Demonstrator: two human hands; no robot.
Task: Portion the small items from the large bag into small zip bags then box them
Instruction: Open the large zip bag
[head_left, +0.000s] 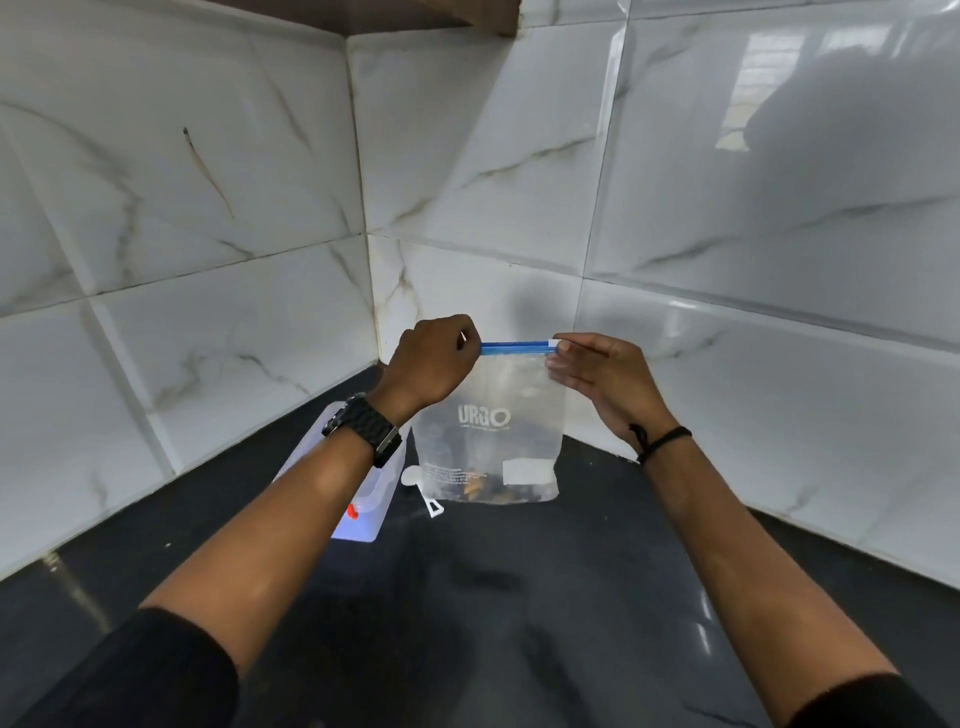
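A clear zip bag (488, 436) with white lettering and a blue zip strip (514, 347) hangs upright above the dark counter (519, 597). Small brown and dark items (493, 488) lie at its bottom. My left hand (431, 364) pinches the left end of the strip. My right hand (597, 374) pinches the right end, at the white slider. The bag's lower edge is at or just above the counter. A clear plastic box (358, 499) lies on the counter under my left wrist, partly hidden, with something red inside.
Glossy white marble tiles form a wall corner (363, 234) right behind the bag. A small white round piece (413, 477) and a white clip-like piece (435, 506) lie on the counter between the box and the bag.
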